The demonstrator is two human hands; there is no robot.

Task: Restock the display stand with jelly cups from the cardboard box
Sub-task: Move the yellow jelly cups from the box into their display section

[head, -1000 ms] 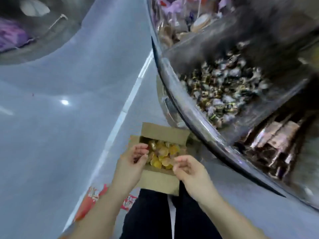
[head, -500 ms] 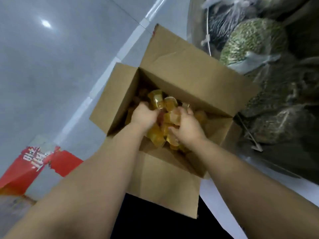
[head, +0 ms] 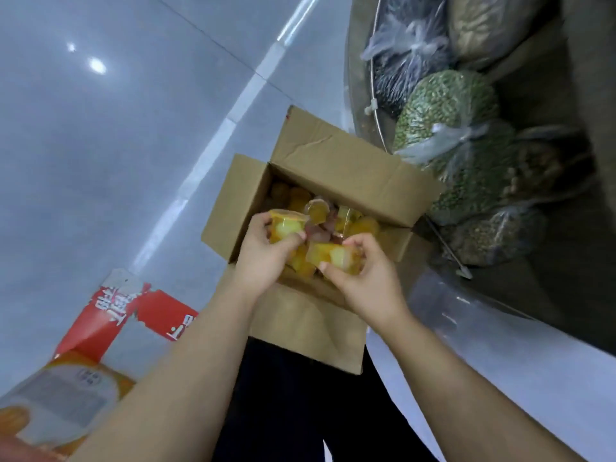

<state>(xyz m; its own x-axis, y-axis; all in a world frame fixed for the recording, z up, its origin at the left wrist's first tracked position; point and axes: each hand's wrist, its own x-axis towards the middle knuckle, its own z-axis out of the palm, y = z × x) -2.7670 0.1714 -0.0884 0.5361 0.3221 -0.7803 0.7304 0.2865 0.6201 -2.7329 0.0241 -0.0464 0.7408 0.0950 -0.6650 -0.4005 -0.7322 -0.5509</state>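
Over the open box (head: 336,168) on the floor, both forearms reach down side by side. The left hand (head: 263,255) curls round a yellow cup (head: 285,225) above the box's left wall. The right hand (head: 370,278) pinches another cup (head: 336,258) near the front wall. More cups (head: 363,225) fill the box beside bagged beans (head: 446,105).

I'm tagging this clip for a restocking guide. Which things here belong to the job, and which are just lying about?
Part of the job:
cardboard box, flaps open
jelly cups in the box
left hand, gripping cups
right hand, gripping cups

Just lying about:
red and white packaging on the floor
orange pack on the floor
bagged green beans beside the box
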